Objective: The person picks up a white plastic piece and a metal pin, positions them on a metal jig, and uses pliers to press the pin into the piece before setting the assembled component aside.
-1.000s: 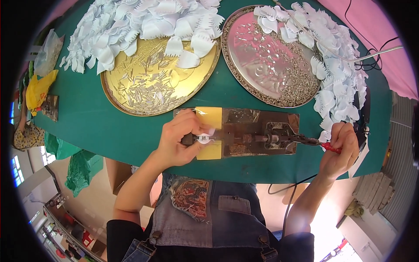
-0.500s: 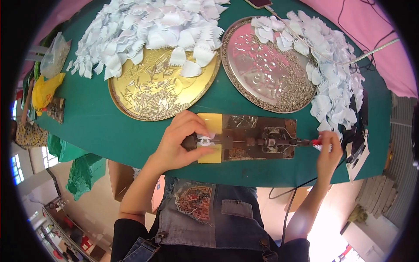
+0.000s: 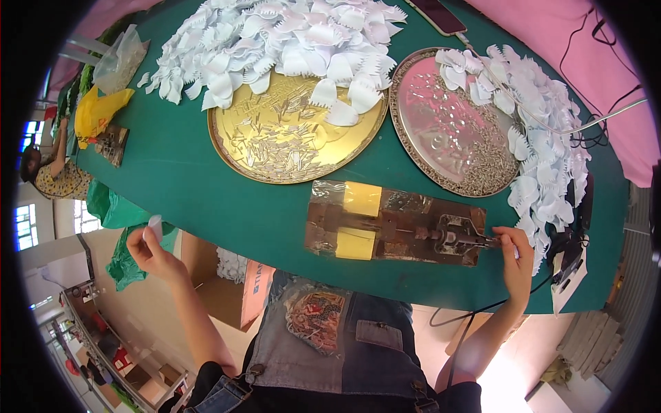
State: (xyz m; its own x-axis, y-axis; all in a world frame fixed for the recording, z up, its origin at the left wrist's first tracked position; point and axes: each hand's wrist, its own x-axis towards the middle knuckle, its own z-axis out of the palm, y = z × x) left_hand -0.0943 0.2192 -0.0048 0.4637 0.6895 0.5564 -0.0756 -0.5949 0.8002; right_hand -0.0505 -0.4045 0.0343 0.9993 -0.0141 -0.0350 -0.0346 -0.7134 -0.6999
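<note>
My left hand [image 3: 157,256] is away to the left, past the table's edge near the green plastic bag. Its fingers are closed on a small white plastic piece [image 3: 155,225]. At the right end of the clamp-like press tool [image 3: 420,233], my right hand [image 3: 516,268] has its fingers closed around the handle. A bit of white shows at those fingers, too small to make out. The tool lies on a brown base with two yellow patches [image 3: 361,198]; no white piece shows at its left end.
A gold tray [image 3: 217,148] holds many short metal pins. On a silver tray [image 3: 406,134] lie small metal parts. White toothed pieces [image 3: 275,31] are heaped behind both. A cardboard box [image 3: 224,303] of white pieces stands below the table; a cable [image 3: 468,311] hangs at right.
My left hand has left the tool's left end and swung far left, carrying the white piece. My right hand stays by the handle. The whole view has shifted somewhat.
</note>
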